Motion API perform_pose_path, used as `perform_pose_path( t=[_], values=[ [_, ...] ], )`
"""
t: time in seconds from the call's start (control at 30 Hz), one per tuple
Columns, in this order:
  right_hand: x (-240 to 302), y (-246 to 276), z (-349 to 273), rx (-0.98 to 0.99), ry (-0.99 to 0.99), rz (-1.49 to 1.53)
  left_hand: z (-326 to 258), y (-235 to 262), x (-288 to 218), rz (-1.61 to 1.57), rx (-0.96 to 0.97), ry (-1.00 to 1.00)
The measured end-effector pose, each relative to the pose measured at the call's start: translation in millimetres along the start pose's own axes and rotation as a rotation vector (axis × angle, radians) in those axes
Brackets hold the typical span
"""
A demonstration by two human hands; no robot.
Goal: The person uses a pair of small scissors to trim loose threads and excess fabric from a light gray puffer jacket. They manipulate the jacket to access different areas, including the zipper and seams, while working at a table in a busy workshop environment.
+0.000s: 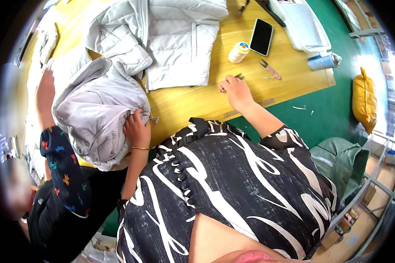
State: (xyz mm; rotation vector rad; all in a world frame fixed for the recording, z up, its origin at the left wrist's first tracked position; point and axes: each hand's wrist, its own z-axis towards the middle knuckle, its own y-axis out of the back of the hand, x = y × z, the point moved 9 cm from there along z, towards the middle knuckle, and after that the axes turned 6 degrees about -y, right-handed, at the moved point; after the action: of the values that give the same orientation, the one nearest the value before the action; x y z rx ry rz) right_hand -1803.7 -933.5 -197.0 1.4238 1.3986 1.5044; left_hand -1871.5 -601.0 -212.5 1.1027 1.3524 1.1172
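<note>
A bunched light grey padded garment [92,114], its smooth lining turned outward, lies on the table's left side. My left hand [138,129] is closed on its right edge, fingers curled over the cloth, with a small tag or thread end beside them. My right hand [238,93] rests on the wooden table [180,105] with its fingers curled. A small dark tip sticks out past those fingers, but the thing itself is mostly hidden. Just beyond the right hand are a cream thread spool [238,52] and pink-handled thread snips [271,70].
Another grey padded jacket [180,44] lies at the back. A phone [261,37], a white tray [320,41] and a blue can [324,61] are at the right. A co-worker's hand [45,94] and patterned sleeve [66,166] reach in at the left. A yellow bag [364,101] is beyond the table.
</note>
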Motion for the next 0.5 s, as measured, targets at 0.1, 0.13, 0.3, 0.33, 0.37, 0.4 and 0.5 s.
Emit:
perform_pose_path(
  t=[0.1,0.13,0.3,0.33,0.37,0.4,0.5],
  values=[
    [29,3,-5,-0.041,0.120,0.009,5,-6,26,-0.114,-0.045,-0.010],
    [34,1,-8,-0.077,0.151,0.001,5,-8,42,-0.172,-0.040,-0.008],
    [56,2,-26,-0.267,0.185,-0.036,-11,69,41,-0.449,-0.271,-0.024],
    [55,0,-25,-0.259,0.138,-0.025,-17,78,39,-0.497,-0.303,0.028],
    [50,1,-25,-0.252,0.076,-0.024,-20,89,34,-0.600,-0.320,0.052],
    [44,0,-22,-0.246,0.012,-0.023,-22,100,29,-0.599,-0.343,0.033],
    [10,-14,-10,-0.170,-0.108,0.048,-30,112,22,-0.679,-0.350,0.002]
  ],
)
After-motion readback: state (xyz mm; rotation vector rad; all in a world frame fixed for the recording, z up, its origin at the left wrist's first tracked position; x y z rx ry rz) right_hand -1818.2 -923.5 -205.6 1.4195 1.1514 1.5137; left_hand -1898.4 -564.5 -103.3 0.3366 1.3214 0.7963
